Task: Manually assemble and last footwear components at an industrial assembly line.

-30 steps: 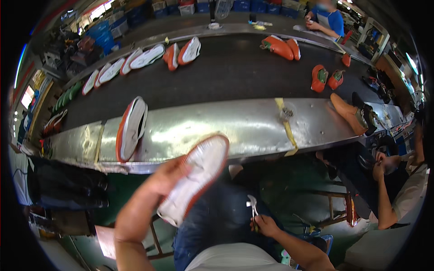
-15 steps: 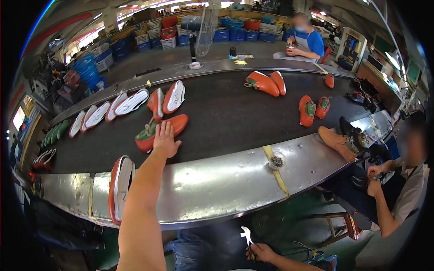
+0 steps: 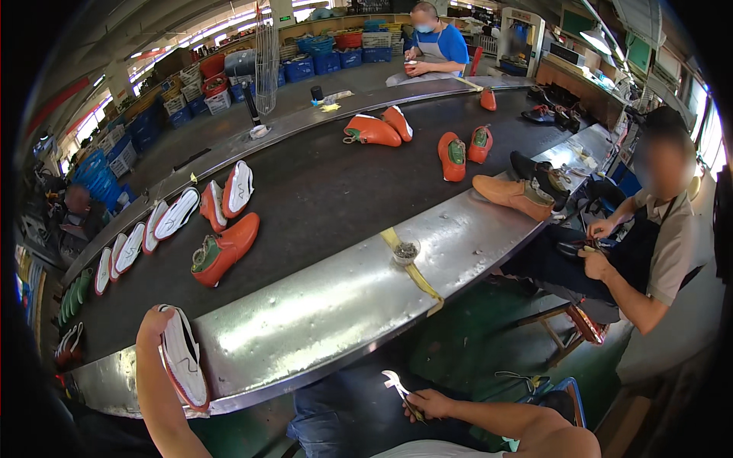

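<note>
My left hand (image 3: pixel 155 324) grips the upper end of a red shoe (image 3: pixel 184 359) that lies sole-up on the metal ledge; its pale sole faces me, and the fingertips are partly hidden behind it. In my right hand (image 3: pixel 432 404), low over my lap, is a pair of pincers (image 3: pixel 402 387) with a bright hammer-like head and dark handles. An orange-red shoe (image 3: pixel 227 249) with a green lining rests on the dark belt just beyond the ledge, apart from both hands.
On the belt (image 3: pixel 321 191) stand several red shoes (image 3: pixel 372 130) and a row of white-soled shoes (image 3: pixel 177 214). The metal ledge (image 3: pixel 305 328) carries a cup of small nails (image 3: pixel 405 253) and a tan shoe (image 3: pixel 513 196). A co-worker (image 3: pixel 649 229) sits at right; another person (image 3: pixel 435 46) works across the belt.
My left hand has left the orange-red shoe on the belt and taken hold of the white-soled shoe on the ledge. The view has turned; my right hand still holds the pincers.
</note>
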